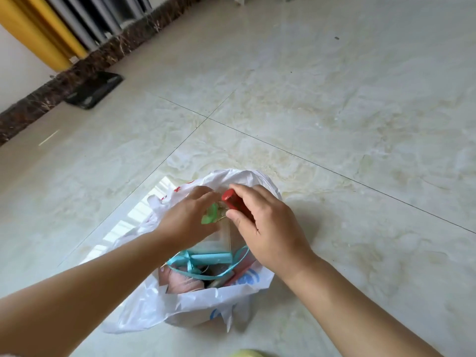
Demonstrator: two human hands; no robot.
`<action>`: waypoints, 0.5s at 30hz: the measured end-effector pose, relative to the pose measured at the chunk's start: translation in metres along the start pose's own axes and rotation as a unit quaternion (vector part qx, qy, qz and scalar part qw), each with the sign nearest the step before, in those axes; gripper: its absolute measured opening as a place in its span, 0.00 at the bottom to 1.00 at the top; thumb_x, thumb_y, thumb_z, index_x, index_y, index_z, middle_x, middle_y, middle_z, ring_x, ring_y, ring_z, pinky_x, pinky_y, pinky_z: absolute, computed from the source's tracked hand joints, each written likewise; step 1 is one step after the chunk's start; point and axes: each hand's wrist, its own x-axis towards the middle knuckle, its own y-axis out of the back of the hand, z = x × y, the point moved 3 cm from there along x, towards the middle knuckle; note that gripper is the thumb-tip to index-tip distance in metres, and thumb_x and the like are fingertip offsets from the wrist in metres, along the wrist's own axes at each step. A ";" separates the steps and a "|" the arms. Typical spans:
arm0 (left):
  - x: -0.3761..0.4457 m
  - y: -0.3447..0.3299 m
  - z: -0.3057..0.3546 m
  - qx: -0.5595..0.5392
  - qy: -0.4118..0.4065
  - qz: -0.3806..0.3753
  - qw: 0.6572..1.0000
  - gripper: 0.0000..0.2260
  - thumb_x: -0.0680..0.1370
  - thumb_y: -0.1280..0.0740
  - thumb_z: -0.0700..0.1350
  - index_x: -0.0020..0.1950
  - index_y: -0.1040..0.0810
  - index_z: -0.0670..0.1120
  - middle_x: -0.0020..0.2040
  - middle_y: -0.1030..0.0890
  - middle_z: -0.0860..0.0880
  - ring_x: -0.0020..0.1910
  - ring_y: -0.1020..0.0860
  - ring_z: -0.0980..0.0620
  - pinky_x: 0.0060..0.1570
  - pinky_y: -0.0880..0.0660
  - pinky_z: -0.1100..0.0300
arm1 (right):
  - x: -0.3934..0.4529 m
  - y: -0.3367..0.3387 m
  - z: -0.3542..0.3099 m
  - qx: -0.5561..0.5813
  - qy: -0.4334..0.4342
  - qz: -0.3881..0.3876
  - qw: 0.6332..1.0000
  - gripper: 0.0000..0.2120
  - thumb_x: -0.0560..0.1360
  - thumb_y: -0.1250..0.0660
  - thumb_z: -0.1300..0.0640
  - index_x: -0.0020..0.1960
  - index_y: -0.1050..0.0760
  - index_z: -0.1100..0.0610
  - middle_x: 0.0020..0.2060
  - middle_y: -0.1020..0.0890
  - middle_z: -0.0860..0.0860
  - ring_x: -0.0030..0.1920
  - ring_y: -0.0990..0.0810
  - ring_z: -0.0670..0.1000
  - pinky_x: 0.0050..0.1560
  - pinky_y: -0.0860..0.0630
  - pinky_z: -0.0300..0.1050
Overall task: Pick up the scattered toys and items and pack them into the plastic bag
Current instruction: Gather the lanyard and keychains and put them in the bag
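Observation:
A white plastic bag [180, 310] with red and blue print stands open on the tiled floor. Both hands are over its mouth. My right hand [270, 228] grips a red cylindrical item [233, 200] between thumb and fingers. My left hand [188, 215] holds a small green plastic piece [210, 215], partly hidden under its fingers. Inside the bag lie a light blue box tied with blue ribbon [206, 258], something pink [180, 278] and a clear flat package [226, 235].
A flat black object [94, 91] lies on the floor by the dark stone skirting at the upper left. Yellow and grey curtains [51, 29] hang above it. A yellow-green thing [247, 353] peeks in at the bottom edge.

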 end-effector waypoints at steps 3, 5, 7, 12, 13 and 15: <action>-0.006 -0.004 -0.013 -0.049 -0.027 -0.026 0.998 0.31 0.67 0.26 0.46 0.68 0.32 0.51 0.61 0.28 0.56 0.50 0.25 0.54 0.49 0.24 0.56 | 0.007 -0.010 -0.003 0.004 0.015 -0.020 1.000 0.18 0.71 0.35 0.54 0.60 0.25 0.57 0.50 0.20 0.52 0.51 0.22 0.52 0.51 0.24 0.45; -0.010 0.002 -0.017 -0.087 -0.052 -0.005 0.995 0.26 0.67 0.28 0.50 0.64 0.28 0.49 0.57 0.27 0.57 0.51 0.24 0.53 0.47 0.24 0.61 | 0.010 -0.020 -0.006 0.007 0.031 -0.040 0.999 0.18 0.70 0.34 0.55 0.59 0.24 0.56 0.47 0.19 0.52 0.50 0.22 0.55 0.50 0.23 0.48; -0.015 0.014 -0.022 -0.104 -0.081 0.034 0.991 0.19 0.68 0.30 0.51 0.57 0.23 0.47 0.55 0.24 0.54 0.47 0.22 0.55 0.41 0.23 0.64 | 0.009 -0.032 -0.010 -0.009 0.047 -0.060 0.997 0.18 0.68 0.32 0.56 0.58 0.23 0.55 0.43 0.21 0.52 0.46 0.22 0.55 0.50 0.24 0.48; -0.031 0.045 -0.043 -0.079 -0.060 0.127 0.987 0.10 0.69 0.32 0.43 0.49 0.19 0.46 0.46 0.22 0.54 0.34 0.23 0.59 0.33 0.26 0.67 | 0.000 -0.061 -0.021 -0.054 0.116 -0.102 0.987 0.18 0.63 0.29 0.62 0.53 0.21 0.55 0.39 0.22 0.51 0.41 0.24 0.55 0.46 0.27 0.43; -0.034 0.047 -0.047 -0.076 -0.051 0.135 0.987 0.10 0.69 0.32 0.43 0.49 0.19 0.46 0.47 0.22 0.55 0.34 0.23 0.59 0.33 0.26 0.67 | -0.003 -0.067 -0.022 -0.059 0.130 -0.113 0.983 0.16 0.65 0.32 0.62 0.52 0.21 0.55 0.39 0.23 0.52 0.40 0.25 0.55 0.42 0.26 0.45; -0.038 0.049 -0.053 -0.074 -0.034 0.138 0.987 0.10 0.69 0.32 0.43 0.49 0.19 0.45 0.46 0.22 0.57 0.34 0.24 0.58 0.33 0.26 0.64 | -0.011 -0.081 -0.020 -0.085 0.149 -0.148 0.974 0.15 0.67 0.39 0.61 0.51 0.21 0.53 0.38 0.24 0.52 0.40 0.26 0.55 0.38 0.26 0.46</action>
